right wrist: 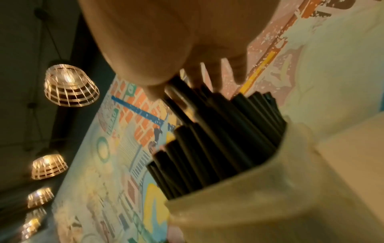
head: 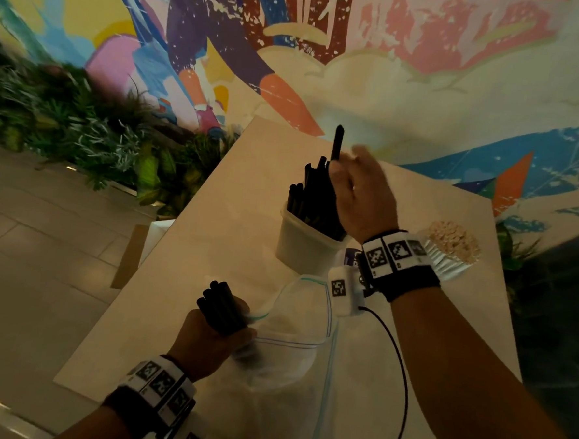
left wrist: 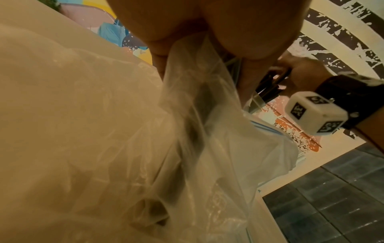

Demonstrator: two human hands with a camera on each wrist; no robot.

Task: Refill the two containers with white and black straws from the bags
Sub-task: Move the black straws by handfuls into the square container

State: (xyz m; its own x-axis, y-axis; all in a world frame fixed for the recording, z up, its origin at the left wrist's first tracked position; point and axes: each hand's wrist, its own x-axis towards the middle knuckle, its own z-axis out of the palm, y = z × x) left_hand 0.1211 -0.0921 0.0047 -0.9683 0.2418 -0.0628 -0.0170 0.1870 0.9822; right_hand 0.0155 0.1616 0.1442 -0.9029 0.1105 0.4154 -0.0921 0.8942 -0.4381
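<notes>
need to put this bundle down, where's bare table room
Bare table lies left of the white container, from the far corner to the left hand. The right side is crowded: plastic bag, cable, white straws and right hand.

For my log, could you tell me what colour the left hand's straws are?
Black, clearest in the head view.

Right hand (head: 361, 193) — fingertips smeared by motion blur, grip on raised black straw (head: 337, 142) indistinct. Second container (head: 450, 251) half hidden behind right wrist. Clear bag (left wrist: 187, 131) out of focus — contents unreadable. Both forearms cut at lower edge.
</notes>
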